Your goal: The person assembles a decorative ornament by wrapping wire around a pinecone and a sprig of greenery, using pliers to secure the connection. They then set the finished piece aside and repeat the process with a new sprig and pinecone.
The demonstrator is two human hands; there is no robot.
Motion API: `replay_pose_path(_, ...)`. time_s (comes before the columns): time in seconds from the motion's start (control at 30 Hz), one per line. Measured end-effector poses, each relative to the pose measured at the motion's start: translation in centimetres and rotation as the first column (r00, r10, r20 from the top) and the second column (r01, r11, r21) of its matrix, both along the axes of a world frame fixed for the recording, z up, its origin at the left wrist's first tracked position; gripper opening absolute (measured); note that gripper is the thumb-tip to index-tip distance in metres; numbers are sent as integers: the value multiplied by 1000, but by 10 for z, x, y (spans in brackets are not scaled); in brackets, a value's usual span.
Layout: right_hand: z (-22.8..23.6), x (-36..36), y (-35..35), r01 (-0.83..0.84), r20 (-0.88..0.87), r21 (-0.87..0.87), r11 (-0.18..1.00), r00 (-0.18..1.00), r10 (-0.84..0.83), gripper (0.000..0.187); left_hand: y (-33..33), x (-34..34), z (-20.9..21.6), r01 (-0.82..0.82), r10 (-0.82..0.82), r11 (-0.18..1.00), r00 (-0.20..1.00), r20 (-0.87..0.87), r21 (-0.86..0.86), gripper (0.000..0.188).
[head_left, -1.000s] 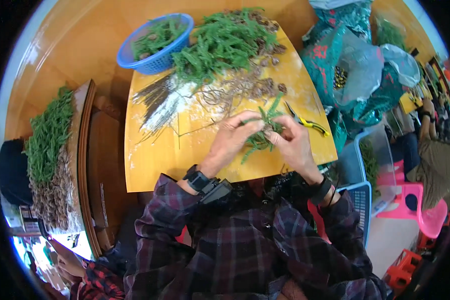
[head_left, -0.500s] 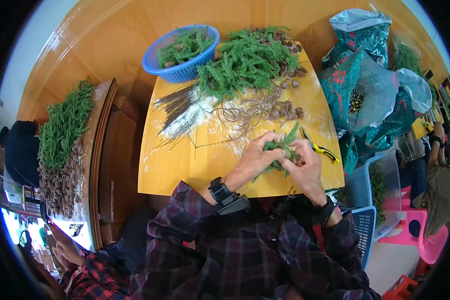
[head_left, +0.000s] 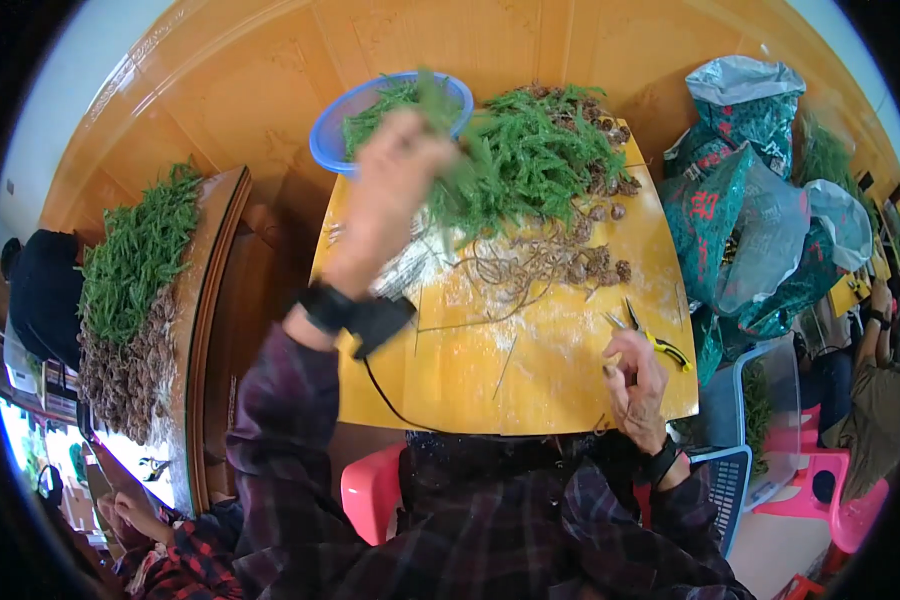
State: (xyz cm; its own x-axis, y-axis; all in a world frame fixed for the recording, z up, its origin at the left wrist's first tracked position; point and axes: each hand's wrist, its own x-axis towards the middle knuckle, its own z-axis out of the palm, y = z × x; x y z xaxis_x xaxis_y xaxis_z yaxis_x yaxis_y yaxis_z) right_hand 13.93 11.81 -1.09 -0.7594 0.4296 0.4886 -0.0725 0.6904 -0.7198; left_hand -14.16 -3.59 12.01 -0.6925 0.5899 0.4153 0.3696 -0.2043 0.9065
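My left hand (head_left: pixel 395 185), smeared by motion, is raised over the far left of the table, in front of the blue basket (head_left: pixel 322 150). Its fingers are closed on a green artificial pine sprig (head_left: pixel 434 100), which shows blurred beyond them. Near the table's right front edge rests my right hand (head_left: pixel 638 390), its fingers loosely bent and apart, holding nothing. Just beyond it lie yellow-and-black pliers (head_left: pixel 660 345). The pile of green sprigs (head_left: pixel 540 160) fills the table's far side. Thin dark wires and white powder are partly hidden behind my left arm.
Pine cones (head_left: pixel 595 265) and tangled brown stems (head_left: pixel 500 275) lie mid-table (head_left: pixel 450 385). Green sacks (head_left: pixel 705 215) and a clear plastic bin (head_left: pixel 770 400) stand at the right. A side table at the left bears more greenery (head_left: pixel 135 260) and cones. Other people sit at both sides.
My hands were together over the near table around the sprig. The left has carried it up and left toward the basket; the right has let go and drawn back slightly to the right.
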Motion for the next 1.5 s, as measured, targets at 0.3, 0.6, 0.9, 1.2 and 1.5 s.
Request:
replay_pose_path(0.3, -3, -2, -4, -25, 111, -10, 1000, 993, 26, 22, -17, -198, -37, -709, 454, 688, 586, -672, -154, 29)
replay_pose_path(0.6, -6, -4, -1, -54, 87, -16, 998, 995, 55, 25, -29, -123, -52, -297, 246, 879, 953, -178, -374, 29)
replay_pose_path(0.9, 5, -4, -5, -126, 119, -34, 991, 984, 129, 21, -54, -68, -77, -263, 73, 807, 933, -352, -529, 9)
replay_pose_path(1.2, 4, -2, -8, -145, 146, -75, 987, 977, 155, 19, -76, -73, -134, -476, -62, 627, 759, -649, -617, 8)
replay_pose_path(1.5, 5, -2, -10, -128, 205, -100, 987, 968, 147, 9, -80, -73, -125, -403, 28, 729, 826, -563, -554, 9)
